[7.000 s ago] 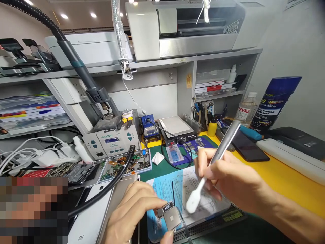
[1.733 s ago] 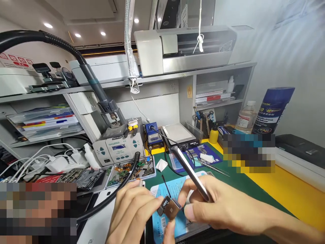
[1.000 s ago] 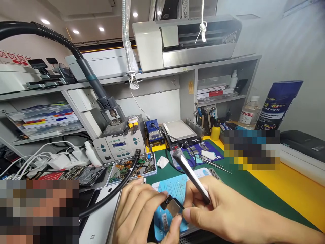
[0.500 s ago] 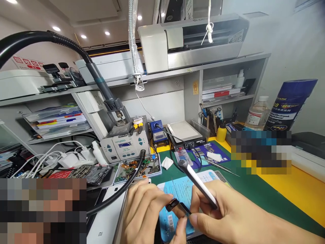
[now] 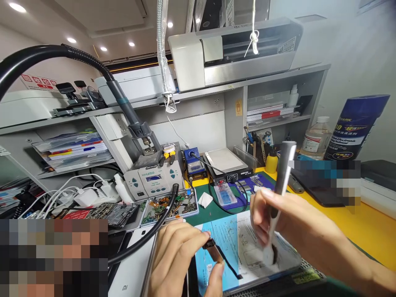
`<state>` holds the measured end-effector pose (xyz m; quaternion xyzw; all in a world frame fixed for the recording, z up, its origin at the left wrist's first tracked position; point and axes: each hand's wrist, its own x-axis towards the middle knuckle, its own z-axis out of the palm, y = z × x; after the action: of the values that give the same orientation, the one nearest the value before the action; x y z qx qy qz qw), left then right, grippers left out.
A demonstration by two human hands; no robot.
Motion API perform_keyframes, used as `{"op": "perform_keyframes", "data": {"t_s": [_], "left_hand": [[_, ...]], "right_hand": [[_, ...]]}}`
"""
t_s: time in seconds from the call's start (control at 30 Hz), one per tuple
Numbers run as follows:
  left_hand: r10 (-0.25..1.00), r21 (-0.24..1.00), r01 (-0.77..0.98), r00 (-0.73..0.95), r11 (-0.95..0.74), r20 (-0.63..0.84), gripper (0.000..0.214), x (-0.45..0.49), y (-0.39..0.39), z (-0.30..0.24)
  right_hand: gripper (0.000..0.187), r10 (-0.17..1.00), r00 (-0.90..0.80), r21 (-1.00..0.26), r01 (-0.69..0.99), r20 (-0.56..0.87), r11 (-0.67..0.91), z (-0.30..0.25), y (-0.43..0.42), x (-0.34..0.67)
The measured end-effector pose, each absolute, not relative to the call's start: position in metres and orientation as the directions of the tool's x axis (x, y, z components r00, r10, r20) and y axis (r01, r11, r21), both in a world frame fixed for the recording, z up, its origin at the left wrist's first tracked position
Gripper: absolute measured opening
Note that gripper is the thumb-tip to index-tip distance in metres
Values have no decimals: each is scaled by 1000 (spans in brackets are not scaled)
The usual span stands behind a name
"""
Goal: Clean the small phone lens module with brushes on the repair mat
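Note:
My left hand (image 5: 173, 258) is at the lower middle, its thumb and fingertips pinching a small black part with a flat flex cable (image 5: 227, 262). The black strip hangs down to the right, its end over the printed sheet. My right hand (image 5: 293, 216) grips a brush (image 5: 285, 165) with a black-and-white handle, held nearly upright. Its pale head with a dark patch is smeared by motion, low over the right part of a blue-and-white printed sheet (image 5: 247, 235). Brush and flex cable are apart.
A white phone (image 5: 131, 266) and a black hose (image 5: 154, 225) lie left of my hands. Behind are a tray of small circuit parts (image 5: 193, 212), a soldering station (image 5: 151, 177) and a heating plate (image 5: 227, 161). A blue spray can (image 5: 355, 128) and a clear bottle (image 5: 315, 138) stand at right.
My right hand has moved right, away from the flex cable, and the brush has swung from slanted to nearly upright. The left hand still pinches the part, whose strip now shows fully.

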<state>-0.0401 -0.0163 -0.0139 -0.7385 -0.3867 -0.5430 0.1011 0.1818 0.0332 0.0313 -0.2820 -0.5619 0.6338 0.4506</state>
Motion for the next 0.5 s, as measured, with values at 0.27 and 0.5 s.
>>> {"op": "perform_keyframes", "data": {"t_s": [0.27, 0.5], "left_hand": [[544, 273, 686, 211, -674, 812, 33, -51, -16, -12], [665, 485, 572, 147, -661, 732, 35, -45, -19, -15]], "right_hand": [[58, 921, -379, -975, -220, 89, 4, 33, 38, 181], [35, 935, -334, -954, -299, 119, 14, 36, 40, 183]]}}
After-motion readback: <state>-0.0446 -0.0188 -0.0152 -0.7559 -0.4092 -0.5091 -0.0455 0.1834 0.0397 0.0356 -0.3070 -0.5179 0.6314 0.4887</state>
